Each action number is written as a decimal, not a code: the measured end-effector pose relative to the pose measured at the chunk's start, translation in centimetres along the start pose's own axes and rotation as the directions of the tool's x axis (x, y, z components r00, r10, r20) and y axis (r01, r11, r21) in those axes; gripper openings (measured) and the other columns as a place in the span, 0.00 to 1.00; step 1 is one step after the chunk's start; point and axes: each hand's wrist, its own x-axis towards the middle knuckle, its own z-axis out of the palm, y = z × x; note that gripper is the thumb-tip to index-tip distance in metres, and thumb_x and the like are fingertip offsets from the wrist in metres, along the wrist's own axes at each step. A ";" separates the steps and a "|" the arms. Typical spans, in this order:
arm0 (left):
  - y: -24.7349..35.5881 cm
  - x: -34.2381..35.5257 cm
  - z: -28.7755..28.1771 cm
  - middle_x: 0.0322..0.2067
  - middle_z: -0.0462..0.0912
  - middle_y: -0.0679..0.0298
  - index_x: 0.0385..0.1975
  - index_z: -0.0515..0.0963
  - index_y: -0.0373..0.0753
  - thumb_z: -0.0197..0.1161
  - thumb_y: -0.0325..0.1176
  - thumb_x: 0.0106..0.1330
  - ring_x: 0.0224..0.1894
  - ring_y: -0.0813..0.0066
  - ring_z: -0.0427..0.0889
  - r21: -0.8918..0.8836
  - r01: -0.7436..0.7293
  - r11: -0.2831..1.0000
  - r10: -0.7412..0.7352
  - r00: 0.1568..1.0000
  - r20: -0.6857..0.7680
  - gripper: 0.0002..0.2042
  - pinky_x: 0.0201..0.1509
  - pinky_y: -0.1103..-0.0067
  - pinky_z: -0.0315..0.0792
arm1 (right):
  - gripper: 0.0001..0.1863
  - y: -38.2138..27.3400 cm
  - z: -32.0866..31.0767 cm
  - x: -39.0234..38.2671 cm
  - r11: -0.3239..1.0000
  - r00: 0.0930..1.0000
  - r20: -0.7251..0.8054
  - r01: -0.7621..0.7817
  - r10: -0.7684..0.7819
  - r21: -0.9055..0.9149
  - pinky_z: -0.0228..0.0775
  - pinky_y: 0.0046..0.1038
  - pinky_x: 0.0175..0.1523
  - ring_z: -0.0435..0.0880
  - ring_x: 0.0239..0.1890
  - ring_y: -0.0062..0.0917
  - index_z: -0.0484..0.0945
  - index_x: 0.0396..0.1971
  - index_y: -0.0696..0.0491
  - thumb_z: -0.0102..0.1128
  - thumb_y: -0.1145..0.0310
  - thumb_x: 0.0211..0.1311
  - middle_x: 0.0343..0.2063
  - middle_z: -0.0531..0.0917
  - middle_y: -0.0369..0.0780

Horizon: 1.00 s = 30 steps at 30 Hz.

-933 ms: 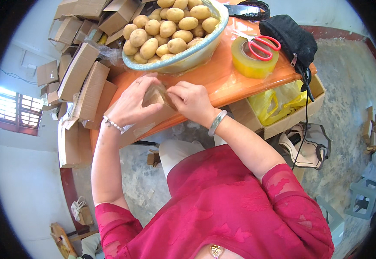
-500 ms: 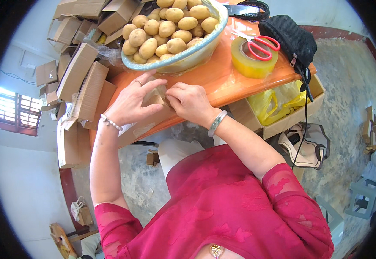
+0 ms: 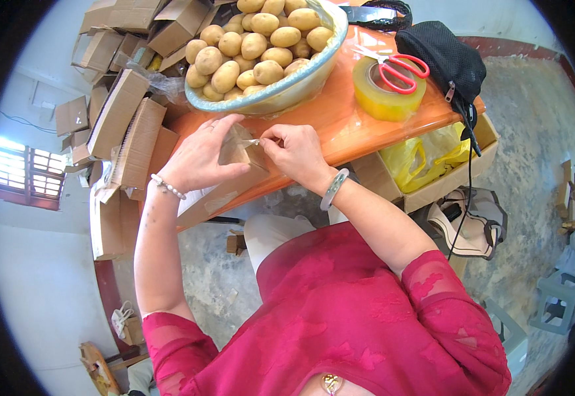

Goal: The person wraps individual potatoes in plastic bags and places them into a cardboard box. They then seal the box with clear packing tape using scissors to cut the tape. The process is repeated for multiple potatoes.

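On the orange table point(image 3: 330, 142), in front of me, stands a small cardboard box point(image 3: 256, 158) with clear tape over part of it. My left hand point(image 3: 201, 155) rests at the box's left side, thumb and fingers spread apart. A thin strip of clear tape point(image 3: 251, 142) at the box's top is pinched between the thumb and forefinger of my right hand point(image 3: 295, 153). The left palm and fingers cover part of the box.
Beyond the box stands a basin point(image 3: 271, 98) heaped with potatoes point(image 3: 254, 46). Red-handled scissors point(image 3: 399, 74) lie on a yellowish tape roll point(image 3: 383, 102), beside a black mesh pouch point(image 3: 440, 63). Cardboard boxes point(image 3: 135, 142) pile up at left; a carton with yellow bags point(image 3: 419, 162) sits at right.
My right hand has drawn back slightly to the right, and the tape strip now shows stretched from the box. The left hand has shifted a little, its fingers still apart.
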 end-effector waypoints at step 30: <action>4.7 -0.5 3.8 0.43 0.79 0.55 0.39 0.78 0.29 0.70 0.37 0.47 0.47 0.60 0.75 0.585 -0.037 0.810 0.160 0.974 -0.160 0.21 0.57 0.65 0.66 | 0.05 1.2 -3.8 0.9 0.994 0.990 -0.127 0.043 -0.055 -0.101 0.73 0.30 0.29 0.82 0.24 0.34 0.81 0.26 0.58 0.61 0.72 0.53 0.23 0.82 0.45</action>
